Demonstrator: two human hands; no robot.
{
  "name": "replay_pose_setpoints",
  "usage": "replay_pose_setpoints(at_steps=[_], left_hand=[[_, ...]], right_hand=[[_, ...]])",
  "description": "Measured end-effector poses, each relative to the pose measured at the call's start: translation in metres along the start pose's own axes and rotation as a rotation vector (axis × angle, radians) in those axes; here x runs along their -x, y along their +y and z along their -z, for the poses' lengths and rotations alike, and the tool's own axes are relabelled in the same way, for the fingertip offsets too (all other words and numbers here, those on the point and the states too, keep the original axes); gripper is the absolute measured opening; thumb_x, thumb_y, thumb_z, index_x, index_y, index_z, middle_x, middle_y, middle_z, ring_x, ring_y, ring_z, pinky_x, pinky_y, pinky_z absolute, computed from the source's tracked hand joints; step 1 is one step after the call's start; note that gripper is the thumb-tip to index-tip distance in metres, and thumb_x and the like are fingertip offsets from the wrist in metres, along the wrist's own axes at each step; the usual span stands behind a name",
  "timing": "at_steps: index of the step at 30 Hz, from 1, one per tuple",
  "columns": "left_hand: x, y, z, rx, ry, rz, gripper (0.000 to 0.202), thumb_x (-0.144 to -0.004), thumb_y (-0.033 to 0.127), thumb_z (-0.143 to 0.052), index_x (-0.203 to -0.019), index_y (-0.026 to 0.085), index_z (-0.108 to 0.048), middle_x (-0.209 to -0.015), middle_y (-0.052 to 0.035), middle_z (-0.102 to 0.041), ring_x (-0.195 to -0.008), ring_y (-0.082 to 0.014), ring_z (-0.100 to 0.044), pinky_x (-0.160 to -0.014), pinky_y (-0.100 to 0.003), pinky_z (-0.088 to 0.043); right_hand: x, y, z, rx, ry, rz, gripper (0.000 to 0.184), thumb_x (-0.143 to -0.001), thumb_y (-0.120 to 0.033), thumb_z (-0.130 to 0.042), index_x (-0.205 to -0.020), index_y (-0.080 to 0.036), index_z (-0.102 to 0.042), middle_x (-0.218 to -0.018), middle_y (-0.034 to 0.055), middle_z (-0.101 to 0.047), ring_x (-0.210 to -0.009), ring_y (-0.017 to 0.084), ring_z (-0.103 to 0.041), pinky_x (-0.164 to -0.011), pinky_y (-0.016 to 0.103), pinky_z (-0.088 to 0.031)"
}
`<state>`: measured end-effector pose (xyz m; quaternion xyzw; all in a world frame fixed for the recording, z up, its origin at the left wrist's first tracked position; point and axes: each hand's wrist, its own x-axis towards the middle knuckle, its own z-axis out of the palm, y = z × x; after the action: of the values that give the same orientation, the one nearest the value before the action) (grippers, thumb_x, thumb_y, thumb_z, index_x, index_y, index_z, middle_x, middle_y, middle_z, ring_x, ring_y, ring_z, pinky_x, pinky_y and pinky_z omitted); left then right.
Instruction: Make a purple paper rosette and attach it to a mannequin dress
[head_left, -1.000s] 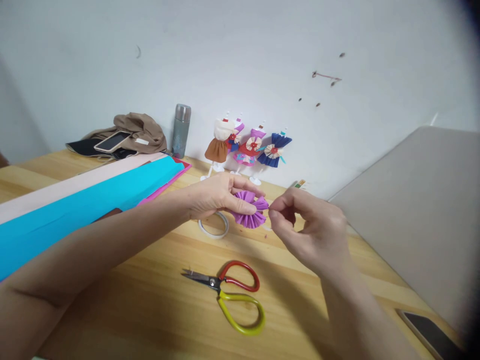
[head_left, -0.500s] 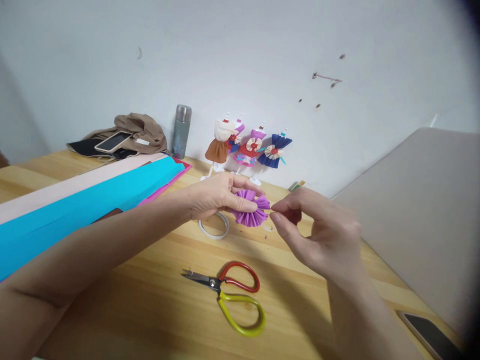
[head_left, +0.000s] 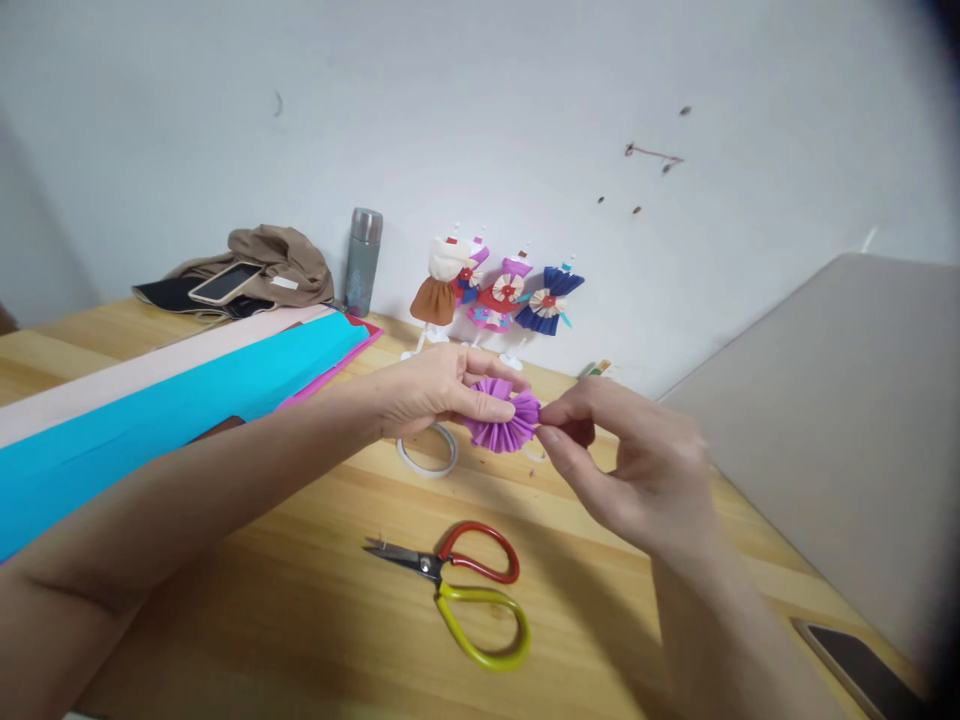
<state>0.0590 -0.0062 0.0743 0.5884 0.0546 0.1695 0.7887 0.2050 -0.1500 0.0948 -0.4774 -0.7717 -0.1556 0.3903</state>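
Right hand (head_left: 636,462) shifts to purple rosette (head_left: 511,434) at three o'clock, apparently pinching its edge; left hand (head_left: 433,390) pinches its middle. Judged pleat-adjusting; next move needs steady hold.

Craft corner: scissors (head_left: 426,565), tape roll (head_left: 429,473), miniature dresses (head_left: 549,302)

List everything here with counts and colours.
Rosette: one, purple, centre
Scissors: one, red-yellow handles, front
Ring: one, white, behind scissors
Sheets: several, pink-blue-magenta, left
Cloth: one, brown, back left
Phones: two, dark, back left and lower right
Flask: one, grey, back
Dresses: four, multicoloured, back
Oddment: one, green-brown, back right
Table: one, tan, below
Wall: one, white, behind
Panel: one, grey, right
Left hand: one, bare, on rosette
Right hand: one, bare, at rosette's edge
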Motion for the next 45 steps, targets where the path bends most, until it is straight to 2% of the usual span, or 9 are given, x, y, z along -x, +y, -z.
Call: replay_pose_setpoints(at_steps=[10,17,28,33,40,45], left_hand=[[0.000,0.000,0.000,0.003,-0.003,0.005,0.034,-0.065,0.012,-0.086,-0.096,0.012,-0.072,-0.089,-0.0059,-0.073,-0.077,-0.0119,-0.067,-0.079,-0.030,-0.052],[-0.001,-0.002,0.001,0.014,-0.054,0.009,0.038,-0.062,0.017,-0.089,-0.096,0.014,-0.073,-0.089,-0.0056,-0.073,-0.078,-0.0124,-0.067,-0.077,-0.029,-0.053],[-0.001,-0.001,0.001,0.012,-0.068,0.004,0.037,-0.061,0.014,-0.089,-0.095,0.015,-0.073,-0.089,-0.0043,-0.074,-0.082,-0.0120,-0.067,-0.078,-0.028,-0.052],[0.001,0.001,-0.002,-0.044,-0.049,-0.010,0.035,-0.063,0.011,-0.086,-0.095,0.015,-0.073,-0.089,-0.0040,-0.074,-0.082,-0.0120,-0.067,-0.078,-0.028,-0.052],[0.001,0.001,-0.003,-0.068,-0.038,-0.017,0.035,-0.064,0.010,-0.084,-0.096,0.014,-0.073,-0.090,-0.0060,-0.074,-0.083,-0.0131,-0.068,-0.080,-0.029,-0.052],[0.001,0.001,-0.003,-0.100,-0.027,-0.004,0.033,-0.066,0.009,-0.082,-0.097,0.013,-0.073,-0.089,-0.0060,-0.075,-0.081,-0.0130,-0.068,-0.080,-0.029,-0.053]], right_hand=[[-0.001,0.002,0.001,-0.022,-0.020,0.020,0.016,-0.085,-0.006,-0.060,-0.082,-0.021,-0.059,-0.066,-0.0011,-0.058,-0.055,0.010,-0.052,-0.049,0.025,-0.043],[-0.001,0.001,-0.003,-0.030,0.002,0.027,0.016,-0.086,-0.004,-0.059,-0.082,-0.020,-0.060,-0.067,-0.0005,-0.059,-0.055,0.009,-0.052,-0.049,0.023,-0.043],[-0.001,-0.002,-0.006,0.004,0.009,0.035,0.018,-0.086,-0.005,-0.056,-0.077,-0.020,-0.058,-0.063,-0.0016,-0.057,-0.052,0.009,-0.052,-0.047,0.023,-0.043],[-0.001,-0.003,-0.009,0.015,0.040,0.015,0.018,-0.082,-0.005,-0.054,-0.072,-0.020,-0.053,-0.061,-0.0033,-0.052,-0.050,0.008,-0.048,-0.047,0.022,-0.040],[0.003,0.002,-0.012,-0.064,0.117,-0.086,0.019,-0.072,-0.003,-0.056,-0.069,-0.022,-0.051,-0.061,-0.0043,-0.050,-0.052,0.010,-0.045,-0.049,0.026,-0.038],[0.005,0.005,-0.013,-0.125,0.120,-0.115,0.020,-0.073,-0.003,-0.058,-0.072,-0.023,-0.053,-0.063,-0.0034,-0.052,-0.054,0.011,-0.046,-0.051,0.028,-0.038]])
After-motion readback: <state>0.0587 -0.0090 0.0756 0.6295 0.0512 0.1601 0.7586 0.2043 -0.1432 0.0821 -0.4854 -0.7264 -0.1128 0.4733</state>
